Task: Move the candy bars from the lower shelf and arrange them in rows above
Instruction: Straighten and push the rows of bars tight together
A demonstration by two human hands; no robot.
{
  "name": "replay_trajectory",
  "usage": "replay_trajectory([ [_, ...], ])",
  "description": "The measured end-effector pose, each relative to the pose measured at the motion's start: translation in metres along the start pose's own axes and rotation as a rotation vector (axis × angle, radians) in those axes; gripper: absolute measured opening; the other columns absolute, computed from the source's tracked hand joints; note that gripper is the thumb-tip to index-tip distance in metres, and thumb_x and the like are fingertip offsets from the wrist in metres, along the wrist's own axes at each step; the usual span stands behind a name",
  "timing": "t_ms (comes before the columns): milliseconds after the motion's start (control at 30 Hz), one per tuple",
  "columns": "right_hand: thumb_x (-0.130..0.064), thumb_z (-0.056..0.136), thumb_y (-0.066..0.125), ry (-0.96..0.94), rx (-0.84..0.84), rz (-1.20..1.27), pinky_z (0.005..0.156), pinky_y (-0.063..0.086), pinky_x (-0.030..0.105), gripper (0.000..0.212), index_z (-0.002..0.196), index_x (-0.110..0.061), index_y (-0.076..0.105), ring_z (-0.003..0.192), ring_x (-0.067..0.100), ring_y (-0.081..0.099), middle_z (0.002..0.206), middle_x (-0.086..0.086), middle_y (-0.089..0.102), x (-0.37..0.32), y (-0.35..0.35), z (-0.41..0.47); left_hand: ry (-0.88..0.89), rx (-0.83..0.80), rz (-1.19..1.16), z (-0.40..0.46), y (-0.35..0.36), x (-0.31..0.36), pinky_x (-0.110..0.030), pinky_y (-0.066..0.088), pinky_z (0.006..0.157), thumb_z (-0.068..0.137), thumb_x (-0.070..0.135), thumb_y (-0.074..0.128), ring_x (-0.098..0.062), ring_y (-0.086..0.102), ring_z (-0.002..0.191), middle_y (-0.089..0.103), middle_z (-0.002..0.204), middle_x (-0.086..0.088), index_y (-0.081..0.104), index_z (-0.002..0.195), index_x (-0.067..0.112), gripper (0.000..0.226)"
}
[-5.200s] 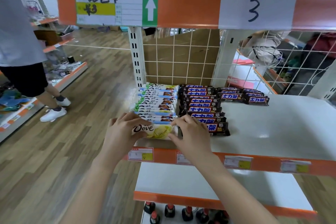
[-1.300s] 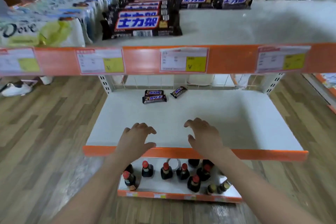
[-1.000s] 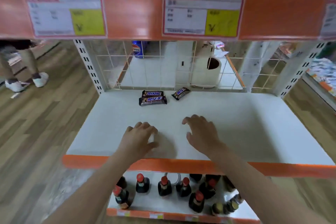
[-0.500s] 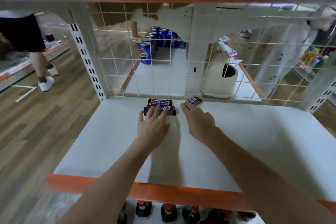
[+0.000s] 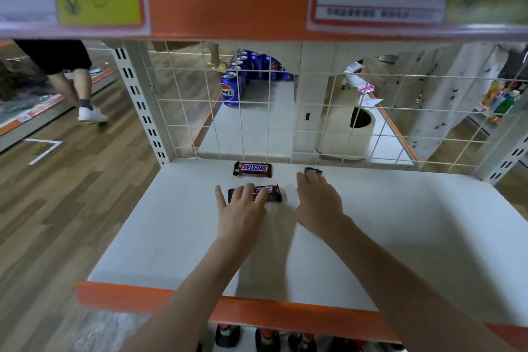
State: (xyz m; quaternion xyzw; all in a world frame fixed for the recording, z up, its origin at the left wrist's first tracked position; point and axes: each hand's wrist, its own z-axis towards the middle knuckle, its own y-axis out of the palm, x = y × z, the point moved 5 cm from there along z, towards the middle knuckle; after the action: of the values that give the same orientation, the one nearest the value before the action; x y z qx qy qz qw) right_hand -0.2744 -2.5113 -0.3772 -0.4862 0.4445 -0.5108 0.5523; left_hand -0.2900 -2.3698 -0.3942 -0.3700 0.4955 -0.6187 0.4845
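Front bar [image 5: 267, 193] is drawn forward from rear bar [image 5: 252, 169], formerly touching. Left hand [image 5: 241, 208]: fingers laid flat on front bar. Right hand [image 5: 318, 203]: fingers curled over third bar [image 5: 312, 171], grasp not discernible. All bars are kept on lower shelf [image 5: 400, 231], near grid [image 5: 285, 100].

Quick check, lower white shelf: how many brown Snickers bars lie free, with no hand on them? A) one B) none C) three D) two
A: only the rear brown Snickers bar lies untouched; the left hand covers the nearer brown bar, the right hand reaches onto a third dark wrapper.
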Motion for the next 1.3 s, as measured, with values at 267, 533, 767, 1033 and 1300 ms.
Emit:
replay_trajectory([
  [267, -0.014, 0.043, 0.083, 0.003, 0.132, 0.083, 0.042, 0.044, 0.029, 0.024, 0.055, -0.011, 0.061, 0.054, 0.023, 0.056, 0.063, 0.005, 0.057, -0.006, -0.013, -0.073, 0.118, 0.210, 0.026, -0.024, -0.010, 0.010, -0.045, 0.050, 0.074, 0.058, 0.029, 0.085, -0.023, 0.060, 0.071, 0.061, 0.081, -0.001, 0.064, 0.084, 0.017, 0.035],
  [533, -0.021, 0.079, 0.070, 0.106, 0.020, 0.548, 0.069, 0.042, 0.025, 0.036, 0.110, -0.018, 0.053, 0.090, 0.020, 0.059, 0.102, 0.000, 0.058, 0.032, -0.007, -0.102, 0.253, 0.211, 0.058, -0.043, -0.020, 0.022, -0.034, 0.047, 0.062, 0.081, 0.045, 0.048, -0.016, 0.059, 0.057, 0.058, 0.065, 0.005, 0.062, 0.069, 0.022, 0.030],
  [767, -0.016, 0.078, 0.062, 0.250, -0.040, 0.521, 0.072, 0.043, 0.029, 0.033, 0.107, -0.021, 0.047, 0.092, 0.020, 0.055, 0.100, -0.003, 0.055, 0.054, -0.011, -0.117, 0.198, 0.101, -0.108, -0.061, -0.024, 0.025, -0.033, 0.047, 0.062, 0.051, 0.050, 0.084, -0.013, 0.061, 0.069, 0.058, 0.078, 0.012, 0.062, 0.082, 0.030, 0.043],
  [1033, -0.030, 0.085, 0.052, 0.264, -0.147, 0.315, 0.089, 0.036, 0.030, 0.037, 0.122, -0.032, 0.045, 0.109, 0.013, 0.047, 0.113, -0.011, 0.052, 0.062, -0.019, -0.129, -0.154, -0.017, -0.145, -0.080, -0.027, 0.005, -0.032, 0.038, 0.058, 0.074, 0.061, 0.049, -0.017, 0.062, 0.060, 0.060, 0.065, 0.006, 0.060, 0.084, 0.022, 0.042],
  [1300, -0.047, 0.088, 0.052, 0.212, -0.098, 0.295, 0.088, 0.035, 0.029, 0.037, 0.124, -0.036, 0.047, 0.110, 0.011, 0.046, 0.113, -0.013, 0.052, 0.055, -0.016, -0.132, -0.120, -0.035, -0.188, -0.082, -0.042, 0.028, -0.030, 0.033, 0.071, 0.075, 0.012, 0.062, -0.017, 0.060, 0.069, 0.063, 0.077, 0.005, 0.059, 0.108, 0.020, 0.034],
])
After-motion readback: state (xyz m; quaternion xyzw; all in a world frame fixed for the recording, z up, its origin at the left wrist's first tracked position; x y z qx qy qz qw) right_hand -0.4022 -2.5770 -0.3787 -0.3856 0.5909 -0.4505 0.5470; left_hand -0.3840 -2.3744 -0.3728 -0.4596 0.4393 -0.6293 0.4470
